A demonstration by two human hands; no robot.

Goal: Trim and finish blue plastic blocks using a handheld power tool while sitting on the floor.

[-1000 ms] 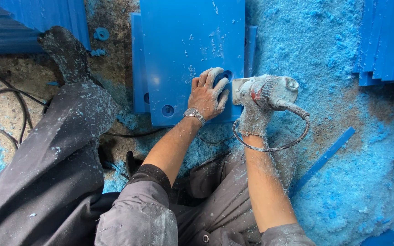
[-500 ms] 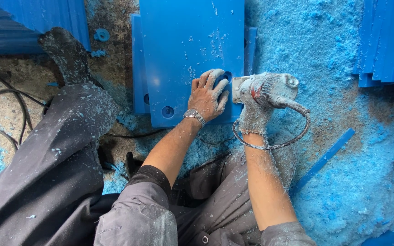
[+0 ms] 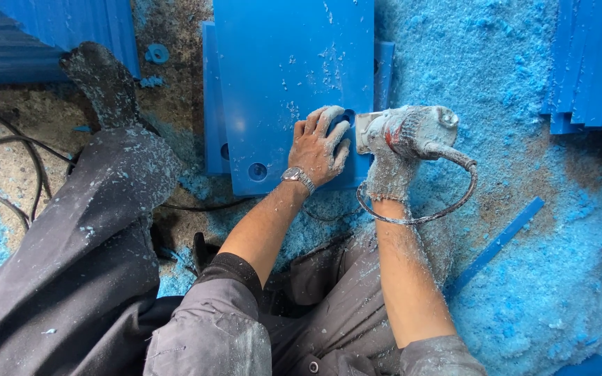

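Your left hand lay flat and open on the blue panel at frame centre, its long axis running toward the top, while your gloved right hand gripped the power tool just right of it.

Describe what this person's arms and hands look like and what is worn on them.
Both forearms are bare, with dark grey sleeves pushed up past the elbows and dusted with pale powder. The left hand is bare, with a metal wristwatch at the wrist. The right hand wears a knitted work glove, grey-white and caked with dust and blue flecks.
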